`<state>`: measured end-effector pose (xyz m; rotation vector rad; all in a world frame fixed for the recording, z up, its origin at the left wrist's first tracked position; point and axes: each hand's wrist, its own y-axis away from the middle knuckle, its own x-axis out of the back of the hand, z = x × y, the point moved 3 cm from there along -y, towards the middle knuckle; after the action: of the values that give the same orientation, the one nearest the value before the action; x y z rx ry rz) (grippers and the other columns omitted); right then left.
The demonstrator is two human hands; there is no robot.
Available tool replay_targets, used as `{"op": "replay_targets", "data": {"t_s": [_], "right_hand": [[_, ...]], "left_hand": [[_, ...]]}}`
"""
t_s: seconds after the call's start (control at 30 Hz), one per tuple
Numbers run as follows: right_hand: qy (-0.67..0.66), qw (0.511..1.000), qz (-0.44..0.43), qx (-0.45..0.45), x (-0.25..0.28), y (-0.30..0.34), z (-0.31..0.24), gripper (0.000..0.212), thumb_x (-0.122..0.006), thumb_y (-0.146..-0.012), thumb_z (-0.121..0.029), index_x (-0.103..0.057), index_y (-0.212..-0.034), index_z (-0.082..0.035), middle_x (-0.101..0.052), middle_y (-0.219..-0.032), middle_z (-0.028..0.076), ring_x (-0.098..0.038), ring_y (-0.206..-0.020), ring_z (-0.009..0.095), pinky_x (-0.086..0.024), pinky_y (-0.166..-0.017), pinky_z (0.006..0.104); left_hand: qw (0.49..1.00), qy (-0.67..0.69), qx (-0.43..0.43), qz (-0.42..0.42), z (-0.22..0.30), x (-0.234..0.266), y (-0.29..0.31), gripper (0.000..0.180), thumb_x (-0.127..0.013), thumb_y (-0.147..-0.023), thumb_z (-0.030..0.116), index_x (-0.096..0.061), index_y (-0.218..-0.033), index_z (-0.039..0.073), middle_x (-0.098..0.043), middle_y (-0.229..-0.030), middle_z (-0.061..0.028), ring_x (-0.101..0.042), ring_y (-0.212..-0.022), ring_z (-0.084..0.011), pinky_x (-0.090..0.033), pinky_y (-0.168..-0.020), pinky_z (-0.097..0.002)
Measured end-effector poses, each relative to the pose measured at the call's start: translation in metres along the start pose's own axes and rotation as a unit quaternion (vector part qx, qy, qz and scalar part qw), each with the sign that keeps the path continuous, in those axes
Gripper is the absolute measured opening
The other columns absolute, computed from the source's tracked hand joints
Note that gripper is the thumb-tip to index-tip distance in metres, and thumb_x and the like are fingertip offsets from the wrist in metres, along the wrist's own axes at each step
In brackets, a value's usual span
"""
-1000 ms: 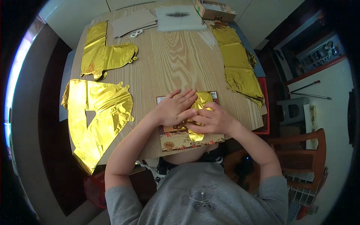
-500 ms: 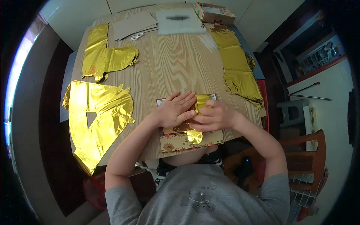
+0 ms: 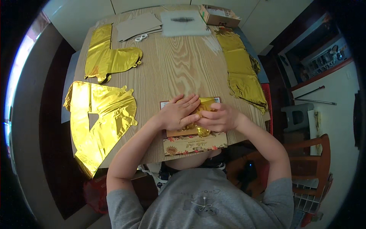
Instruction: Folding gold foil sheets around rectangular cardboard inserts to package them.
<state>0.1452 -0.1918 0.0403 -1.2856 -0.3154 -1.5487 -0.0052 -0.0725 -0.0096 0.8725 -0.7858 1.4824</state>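
Note:
A printed cream card package (image 3: 195,145) with autumn leaves on it lies at the table's near edge. On top of it sits a small gold foil balloon (image 3: 203,132), folded, mostly covered by my hands. My left hand (image 3: 178,112) lies flat over the foil and card, fingers stretched out and pointing away from me. Beside its thumb, my right hand (image 3: 220,117) has its fingers bent and pinched on the gold foil. Its fingertips are partly hidden.
Flat gold foil letter balloons lie at the near left (image 3: 110,103), the far left (image 3: 103,55) and along the right edge (image 3: 240,65). At the back are grey cardboard sheets (image 3: 139,26), white tape rolls (image 3: 141,37), a translucent white sheet (image 3: 183,28) and a cardboard box (image 3: 219,18).
The foil flap that hung over the card's near part has drawn back under my right hand, showing more of the card's print. My left hand stays pressed in place.

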Motion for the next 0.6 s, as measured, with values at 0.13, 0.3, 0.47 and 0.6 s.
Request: {"op": "replay_targets", "data": {"t_s": [0.13, 0.3, 0.47, 0.6], "right_hand": [[-0.054, 0.995, -0.051, -0.066, 0.008, -0.009, 0.007, 0.024, -0.061, -0.078, -0.024, -0.070, -0.099, -0.018, -0.060, -0.117, -0.006, -0.051, -0.114, 0.011, -0.038, -0.096, 0.0339], [-0.091, 0.985, -0.077, -0.125, 0.012, -0.007, 0.008, 0.021, -0.062, -0.081, -0.026, -0.070, -0.099, -0.020, -0.059, -0.122, -0.005, -0.049, -0.120, 0.012, -0.037, -0.098, 0.0378], [-0.027, 0.992, 0.017, -0.119, 0.000, -0.006, 0.003, 0.021, -0.062, -0.082, -0.025, -0.066, -0.102, -0.022, -0.059, -0.118, -0.006, -0.052, -0.115, 0.011, -0.038, -0.096, 0.0366], [0.029, 0.988, 0.033, -0.149, -0.005, -0.005, 0.004, 0.029, -0.062, -0.083, -0.023, -0.059, -0.111, -0.020, -0.059, -0.107, -0.006, -0.056, -0.099, 0.011, -0.039, -0.090, 0.0351]], "left_hand": [[0.999, 0.025, -0.003, 0.020, -0.001, -0.001, 0.001, 0.071, -0.023, -0.100, 0.051, -0.030, -0.148, -0.001, -0.026, -0.155, -0.0196, -0.021, -0.146, -0.0293, -0.010, -0.119, -0.0445], [0.998, 0.050, -0.010, 0.025, -0.001, 0.001, 0.001, 0.072, -0.021, -0.101, 0.053, -0.032, -0.147, -0.001, -0.029, -0.154, -0.0198, -0.022, -0.145, -0.0298, -0.011, -0.119, -0.0435], [0.997, 0.072, -0.007, 0.023, -0.001, 0.003, 0.001, 0.071, -0.020, -0.101, 0.053, -0.032, -0.147, 0.000, -0.029, -0.154, -0.0192, -0.021, -0.146, -0.0285, -0.011, -0.119, -0.0432], [0.996, 0.085, -0.010, 0.014, -0.005, 0.002, 0.001, 0.063, -0.023, -0.102, 0.046, -0.030, -0.149, 0.005, -0.023, -0.157, -0.0172, -0.017, -0.147, -0.0285, -0.010, -0.119, -0.0463]]}}
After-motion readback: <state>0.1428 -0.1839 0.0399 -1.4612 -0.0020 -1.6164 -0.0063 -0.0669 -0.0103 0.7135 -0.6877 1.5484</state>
